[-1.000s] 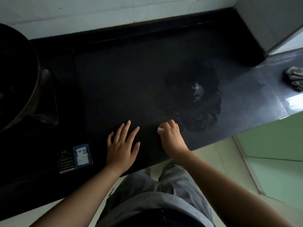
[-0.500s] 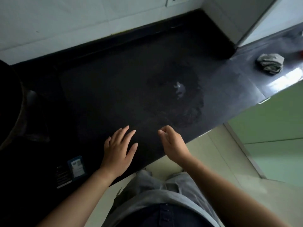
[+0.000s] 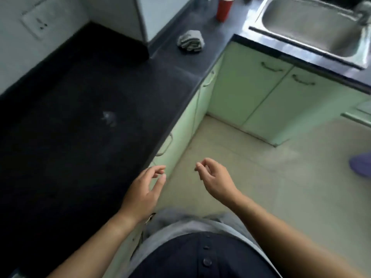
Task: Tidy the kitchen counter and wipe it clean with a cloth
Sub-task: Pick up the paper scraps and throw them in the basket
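head view: one dark counter [image 3: 60, 157] fills the left. left hand [image 3: 144, 189] hangs loosely open by its edge, holding nothing. one bunched cloth [image 3: 190, 41] lies on the counter at upper middle, well apart from both hands, with no clear long axis. right hand [image 3: 214, 181], slightly nearer, has curled fingers with tips pinched; whether it holds anything, i cannot tell. one red cup [image 3: 223, 9] and one sink [image 3: 311, 27] at upper right.

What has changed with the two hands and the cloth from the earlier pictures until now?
Both hands left the counter and drew back: the left hand, earlier flat on it, hangs loosely curled beside its edge; the right hand, which pinched a white bit, is over the floor, fingertips together. The grey cloth stayed untouched.
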